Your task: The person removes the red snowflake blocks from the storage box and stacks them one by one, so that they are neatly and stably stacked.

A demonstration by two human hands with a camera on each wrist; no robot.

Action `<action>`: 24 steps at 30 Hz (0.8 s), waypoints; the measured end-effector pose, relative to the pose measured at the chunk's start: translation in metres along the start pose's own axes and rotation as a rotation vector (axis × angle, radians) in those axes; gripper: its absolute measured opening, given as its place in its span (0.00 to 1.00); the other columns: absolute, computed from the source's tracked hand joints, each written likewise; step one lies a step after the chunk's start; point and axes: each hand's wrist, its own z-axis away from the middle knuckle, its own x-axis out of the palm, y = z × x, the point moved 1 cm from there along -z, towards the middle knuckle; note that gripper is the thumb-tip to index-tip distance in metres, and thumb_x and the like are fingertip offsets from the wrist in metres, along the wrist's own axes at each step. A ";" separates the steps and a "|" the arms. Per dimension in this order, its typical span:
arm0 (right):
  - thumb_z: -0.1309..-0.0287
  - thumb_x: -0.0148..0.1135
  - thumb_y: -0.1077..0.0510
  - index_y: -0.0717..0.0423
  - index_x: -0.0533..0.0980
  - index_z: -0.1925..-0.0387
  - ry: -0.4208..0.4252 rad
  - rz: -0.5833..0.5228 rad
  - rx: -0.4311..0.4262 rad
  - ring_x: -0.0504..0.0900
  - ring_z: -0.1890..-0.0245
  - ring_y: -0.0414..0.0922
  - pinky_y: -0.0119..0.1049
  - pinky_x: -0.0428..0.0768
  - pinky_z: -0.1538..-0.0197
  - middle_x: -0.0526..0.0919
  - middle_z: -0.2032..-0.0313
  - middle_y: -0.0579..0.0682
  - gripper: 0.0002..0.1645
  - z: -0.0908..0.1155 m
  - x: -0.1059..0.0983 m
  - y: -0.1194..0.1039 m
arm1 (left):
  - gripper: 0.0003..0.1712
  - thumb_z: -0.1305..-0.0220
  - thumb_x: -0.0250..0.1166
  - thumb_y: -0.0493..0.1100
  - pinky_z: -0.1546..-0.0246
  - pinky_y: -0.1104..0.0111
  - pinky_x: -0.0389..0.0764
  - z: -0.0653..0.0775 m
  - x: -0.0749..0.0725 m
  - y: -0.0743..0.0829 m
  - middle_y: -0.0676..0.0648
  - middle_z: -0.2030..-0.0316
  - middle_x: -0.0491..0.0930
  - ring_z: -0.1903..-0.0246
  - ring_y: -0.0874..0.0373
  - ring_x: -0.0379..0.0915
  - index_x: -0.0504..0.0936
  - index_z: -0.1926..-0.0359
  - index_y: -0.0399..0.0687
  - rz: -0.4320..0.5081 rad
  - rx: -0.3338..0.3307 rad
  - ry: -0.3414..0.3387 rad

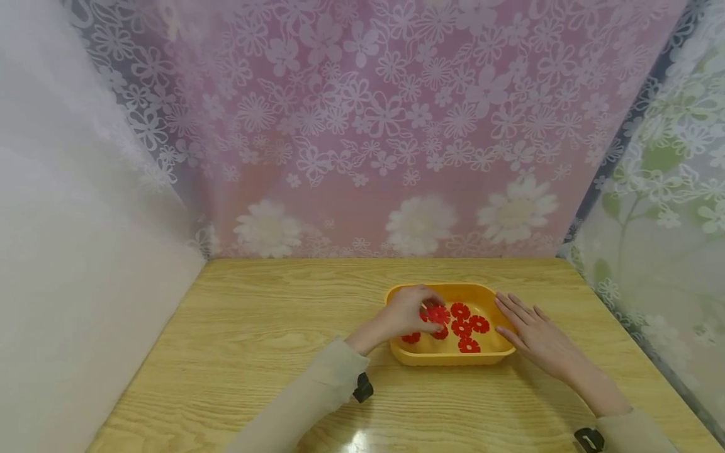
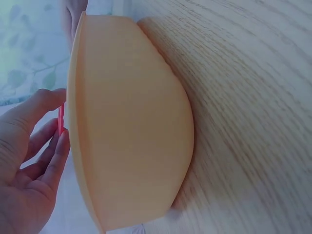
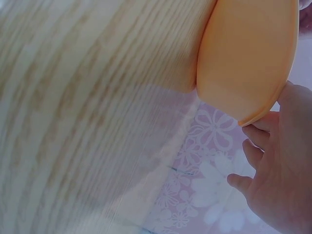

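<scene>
Worktop (image 1: 442,402) nearest; on it I have the yellow tray (image 1: 453,359), five o'clock of view centre. Left hand (image 1: 409,312), tray's nine o'clock, pinches one red disc (image 2: 61,119); right hand (image 1: 535,336), three o'clock, straight-fingered against the rim. Judged progress: one lifted, several discs (image 1: 474,326) left inside, flat, notch-edged. Floral cloth (image 1: 362,126) beyond.

A pink floral curtain (image 1: 368,119) backs the wooden table (image 1: 272,308).
</scene>
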 end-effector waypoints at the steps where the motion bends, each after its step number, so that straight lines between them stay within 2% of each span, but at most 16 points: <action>1: 0.27 0.57 0.49 0.61 0.59 0.23 0.001 0.001 0.000 0.56 0.24 0.59 0.66 0.53 0.27 0.60 0.24 0.60 0.39 0.000 0.000 0.000 | 0.24 0.42 0.77 0.47 0.60 0.81 0.77 0.001 -0.002 0.000 0.53 0.53 0.83 0.59 0.68 0.77 0.84 0.45 0.50 0.003 -0.006 0.004; 6: 0.27 0.58 0.49 0.61 0.59 0.24 0.007 0.015 -0.005 0.57 0.24 0.59 0.67 0.54 0.27 0.61 0.25 0.60 0.39 0.000 0.001 0.000 | 0.24 0.41 0.77 0.46 0.59 0.81 0.77 0.008 -0.009 -0.003 0.55 0.53 0.81 0.57 0.68 0.77 0.83 0.44 0.51 0.018 -0.037 0.044; 10: 0.27 0.57 0.49 0.61 0.59 0.24 0.001 0.013 -0.003 0.56 0.24 0.58 0.67 0.53 0.27 0.60 0.24 0.60 0.39 0.000 0.000 -0.001 | 0.23 0.41 0.76 0.45 0.57 0.81 0.78 0.012 -0.016 -0.009 0.54 0.51 0.81 0.56 0.67 0.77 0.83 0.45 0.50 0.044 -0.037 0.072; 16: 0.26 0.56 0.48 0.61 0.58 0.23 -0.016 -0.001 0.007 0.56 0.24 0.59 0.68 0.53 0.28 0.58 0.24 0.59 0.39 -0.001 -0.001 -0.001 | 0.24 0.40 0.75 0.44 0.51 0.72 0.82 0.025 -0.029 -0.019 0.51 0.50 0.80 0.53 0.62 0.78 0.82 0.44 0.47 0.088 -0.021 0.122; 24: 0.25 0.55 0.48 0.59 0.56 0.22 -0.039 -0.037 0.032 0.52 0.23 0.59 0.71 0.54 0.30 0.56 0.23 0.59 0.39 -0.001 0.000 0.001 | 0.26 0.41 0.76 0.41 0.48 0.63 0.84 0.049 -0.049 -0.037 0.47 0.50 0.80 0.52 0.55 0.80 0.81 0.43 0.42 0.119 -0.053 0.197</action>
